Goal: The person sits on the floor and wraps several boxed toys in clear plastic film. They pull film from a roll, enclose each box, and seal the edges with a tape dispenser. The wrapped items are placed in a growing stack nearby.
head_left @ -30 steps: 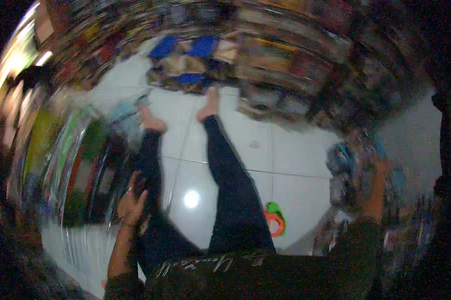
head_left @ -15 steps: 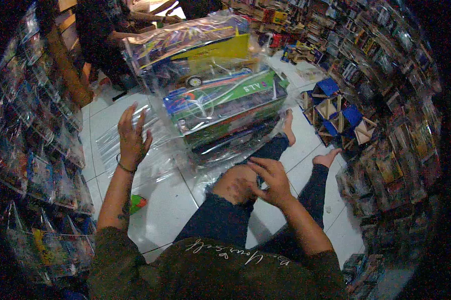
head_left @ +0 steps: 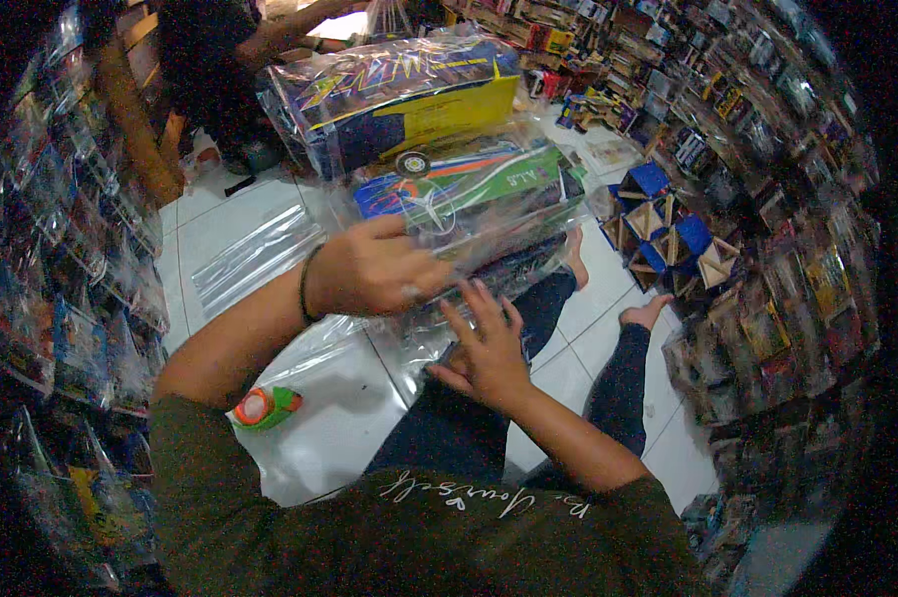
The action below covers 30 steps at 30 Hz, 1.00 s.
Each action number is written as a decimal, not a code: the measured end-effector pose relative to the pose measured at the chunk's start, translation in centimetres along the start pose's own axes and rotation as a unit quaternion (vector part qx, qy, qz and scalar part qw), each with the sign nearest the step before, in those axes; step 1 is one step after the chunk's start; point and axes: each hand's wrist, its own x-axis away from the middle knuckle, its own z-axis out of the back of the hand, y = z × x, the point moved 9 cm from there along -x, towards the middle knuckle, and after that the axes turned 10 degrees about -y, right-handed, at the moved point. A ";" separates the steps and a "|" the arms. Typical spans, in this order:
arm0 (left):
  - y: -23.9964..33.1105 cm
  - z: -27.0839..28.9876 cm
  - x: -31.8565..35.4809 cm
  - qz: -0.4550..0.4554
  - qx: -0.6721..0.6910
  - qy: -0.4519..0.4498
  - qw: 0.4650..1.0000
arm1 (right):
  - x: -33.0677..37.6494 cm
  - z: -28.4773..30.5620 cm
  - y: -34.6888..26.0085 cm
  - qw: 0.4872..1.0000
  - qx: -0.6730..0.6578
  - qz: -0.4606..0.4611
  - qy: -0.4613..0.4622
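Observation:
A toy bus [head_left: 517, 181] in green, blue and orange sits inside a clear plastic bag [head_left: 421, 333] in front of me. Over the near left part of that bag is my left hand [head_left: 374, 271], its fingers curled together on the film. Just right of it, above my leg, my right hand [head_left: 491, 348] touches the bag's loose near edge with fingers apart. Behind stands a second toy vehicle [head_left: 409, 114], yellow, dark blue and purple, also wrapped in clear plastic. What lies under my left fingers is hidden.
Flat clear plastic sheets [head_left: 255, 261] lie on the tiles at left, with a green and orange tape dispenser [head_left: 268, 406] nearer me. Blue and bare-wood pieces [head_left: 668, 229] are stacked at right. Packed goods line both sides. Another person's arm [head_left: 290, 30] is at far left.
My left hand has swung right, from above the flat sheets onto the bag. My right hand has come off my knee area to the bag's edge. The tape dispenser is more exposed.

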 end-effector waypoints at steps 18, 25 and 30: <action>-4.3 6.4 -34.6 0.098 0.315 -0.035 0.943 | 14.3 19.2 0.9 0.918 0.166 -0.223 0.283; -0.5 3.8 -35.6 0.141 0.758 0.053 0.635 | 11.4 37.9 7.2 0.913 0.111 -0.198 0.340; 12.3 -0.3 -17.2 0.110 0.532 -0.146 0.827 | 14.3 39.7 18.2 0.834 -0.071 -0.507 0.203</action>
